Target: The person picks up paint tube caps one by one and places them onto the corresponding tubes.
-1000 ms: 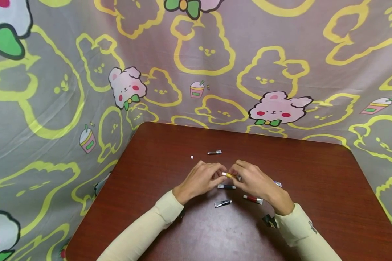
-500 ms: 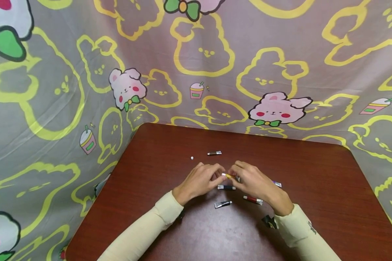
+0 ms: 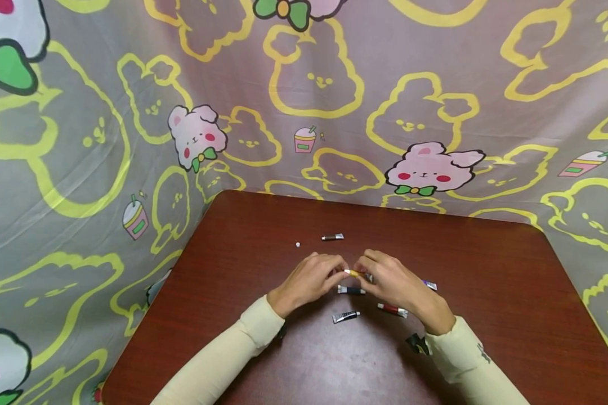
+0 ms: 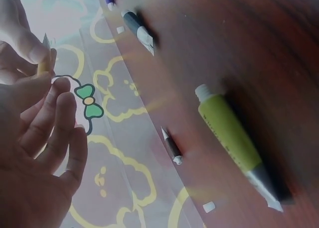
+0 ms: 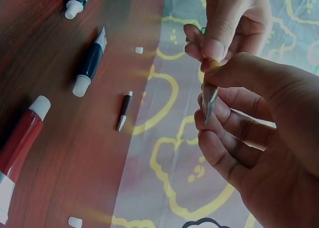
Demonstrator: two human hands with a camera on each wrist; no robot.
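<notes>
Between both hands, above the middle of the table, is a small yellow-orange paint tube point(image 3: 356, 273) with a white cap end and a silver crimped tail. My left hand point(image 3: 309, 280) pinches it at the cap end between thumb and fingers. The tube's body near the tail is pinched by my right hand point(image 3: 394, 280), and the tail point(image 5: 210, 106) sticks out below its thumb in the right wrist view. Fingers hide much of the tube. Just below the hands lies a dark blue paint tube point(image 3: 351, 290), with a black tube point(image 3: 345, 316) and a red tube point(image 3: 392, 310) nearer.
A brown tube point(image 3: 332, 237) and a loose white cap point(image 3: 298, 244) lie farther back. A second white cap point(image 5: 75, 222) shows in the right wrist view. The right wrist partly covers a blue-purple tube point(image 3: 429, 285). A yellow-green tube point(image 4: 232, 131) lies below the left wrist. Patterned cloth point(image 3: 334, 163) hangs behind the table.
Both hands stay in the same place on the yellow-orange tube. Only slight shifts of the left fingers and the tube's tilt show.
</notes>
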